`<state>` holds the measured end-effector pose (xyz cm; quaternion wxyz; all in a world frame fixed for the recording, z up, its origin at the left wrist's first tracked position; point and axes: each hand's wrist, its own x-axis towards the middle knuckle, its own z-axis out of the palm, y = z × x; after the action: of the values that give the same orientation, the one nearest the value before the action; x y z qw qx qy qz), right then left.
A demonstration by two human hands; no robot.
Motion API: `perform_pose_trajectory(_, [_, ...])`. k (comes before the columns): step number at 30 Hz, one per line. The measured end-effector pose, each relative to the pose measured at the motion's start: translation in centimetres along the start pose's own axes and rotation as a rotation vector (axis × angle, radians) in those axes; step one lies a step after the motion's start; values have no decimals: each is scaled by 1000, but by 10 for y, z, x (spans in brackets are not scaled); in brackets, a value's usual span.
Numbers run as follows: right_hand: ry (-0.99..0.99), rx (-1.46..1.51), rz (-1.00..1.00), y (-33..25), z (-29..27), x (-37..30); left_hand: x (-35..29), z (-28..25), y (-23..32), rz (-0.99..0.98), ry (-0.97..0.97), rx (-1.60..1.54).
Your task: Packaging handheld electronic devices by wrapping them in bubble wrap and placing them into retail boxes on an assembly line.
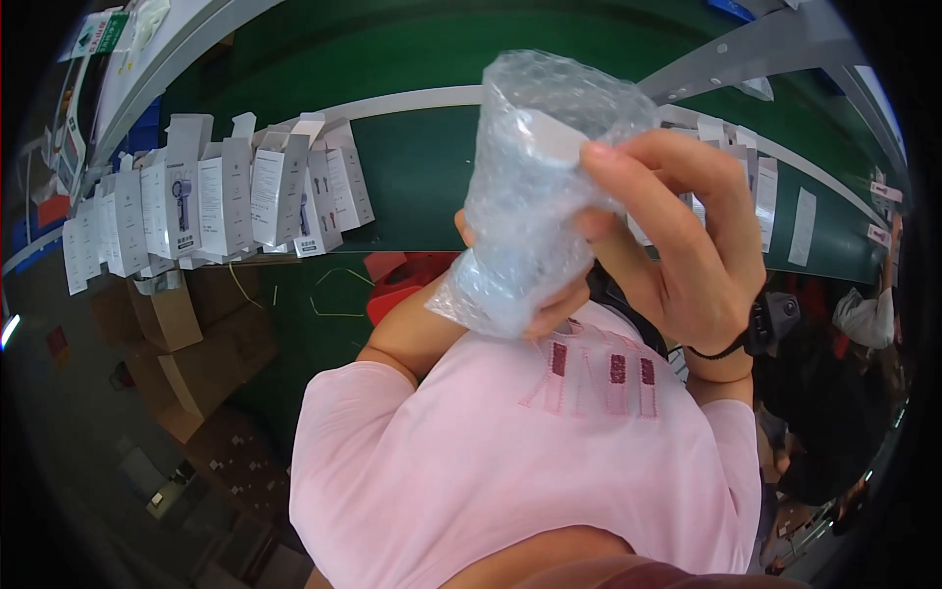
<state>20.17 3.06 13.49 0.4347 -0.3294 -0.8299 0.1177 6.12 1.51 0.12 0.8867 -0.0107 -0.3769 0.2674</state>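
Observation:
A clear bubble-wrap bag [500, 226] is held up in front of my chest, above the near edge of the green bench. Inside it sits a pale blue and white object, blurred by the wrap, so its kind does not show. My left hand [557, 309] wraps around the bag's lower part from behind, mostly hidden by it; fingertips show at both sides. With thumb and index finger, my right hand [702, 240] pinches the upper right side of the wrap. A black strap with a small device [765, 322] is on my right wrist.
Several open white printed cartons [224, 206] stand in a row at the bench's left; more cartons [765, 196] stand at the right, beside a white paper slip [803, 228]. Brown cardboard boxes [201, 368] and a red plastic item [397, 299] lie below. A grey metal beam [751, 64] crosses the upper right.

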Motion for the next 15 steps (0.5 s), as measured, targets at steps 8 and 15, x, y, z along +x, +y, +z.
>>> perform_pose_trajectory(8, [-28, 21, 0, -4, -13, 2, -55, -4, 38, 25, 553, 417])
perform_pose_trajectory(15, [-175, -107, -92, -15, -18, -3, -89, -11, 45, -34, 703, 646])
